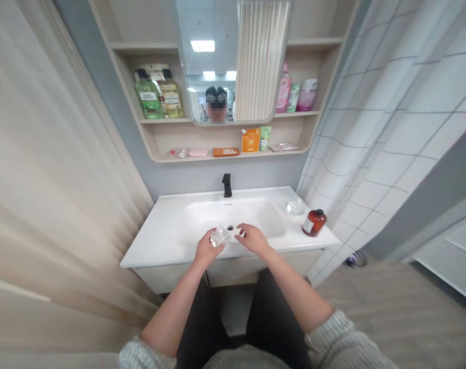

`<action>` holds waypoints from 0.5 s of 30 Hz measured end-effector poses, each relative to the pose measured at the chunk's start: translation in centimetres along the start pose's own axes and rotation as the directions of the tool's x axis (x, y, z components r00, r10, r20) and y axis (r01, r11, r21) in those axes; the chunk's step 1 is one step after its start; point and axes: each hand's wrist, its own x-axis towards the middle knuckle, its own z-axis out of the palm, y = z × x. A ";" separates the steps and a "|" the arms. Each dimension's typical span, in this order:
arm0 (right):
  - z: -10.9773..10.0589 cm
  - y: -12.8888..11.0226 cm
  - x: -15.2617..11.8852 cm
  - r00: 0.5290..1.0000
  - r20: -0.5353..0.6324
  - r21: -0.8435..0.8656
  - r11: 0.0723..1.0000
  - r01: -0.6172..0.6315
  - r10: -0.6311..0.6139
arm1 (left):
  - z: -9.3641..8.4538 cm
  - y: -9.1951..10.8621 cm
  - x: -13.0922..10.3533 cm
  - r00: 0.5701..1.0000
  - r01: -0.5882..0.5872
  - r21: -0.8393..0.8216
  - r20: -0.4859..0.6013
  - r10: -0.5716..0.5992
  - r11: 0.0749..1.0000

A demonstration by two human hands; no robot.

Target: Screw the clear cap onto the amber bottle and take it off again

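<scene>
Over the front of the white sink basin [192, 218], my left hand [206, 249] is closed around a small clear object [219, 237]. It looks like a transparent plastic or glass container, but its exact kind is too blurred to make out. Just to its right is my right hand [252, 239], thumb and fingers curved and apart, with nothing visible between them. A narrow gap separates those fingertips from the clear object. Behind the hands the dark drain [230, 228] shows in the basin.
A black faucet [227, 185] stands at the back. On the counter's right are an amber bottle [314, 223] and another clear item [295, 207]. Above, a shelf unit [159, 158] holds an orange pouch [250, 140], a green bottle [148, 97] and other toiletries around a mirror [225, 56].
</scene>
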 end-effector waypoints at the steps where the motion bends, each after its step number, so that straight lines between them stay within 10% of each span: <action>1: 1.1 0.8 -0.3 1.000 0.029 0.069 0.998 0.009 -0.011 | -0.3 -0.2 0.0 1.000 0.014 -0.024 0.017 -0.013 1.000; 7: 5.7 1.5 0.0 0.986 0.134 0.498 0.867 0.023 -0.104 | -0.8 -0.2 -0.6 0.991 -0.100 -0.125 0.078 0.111 0.987; 15: 7.0 1.5 1.9 0.984 0.131 0.604 0.797 0.017 -0.120 | -2.5 -0.2 0.5 0.971 -0.134 -0.232 0.165 0.175 0.963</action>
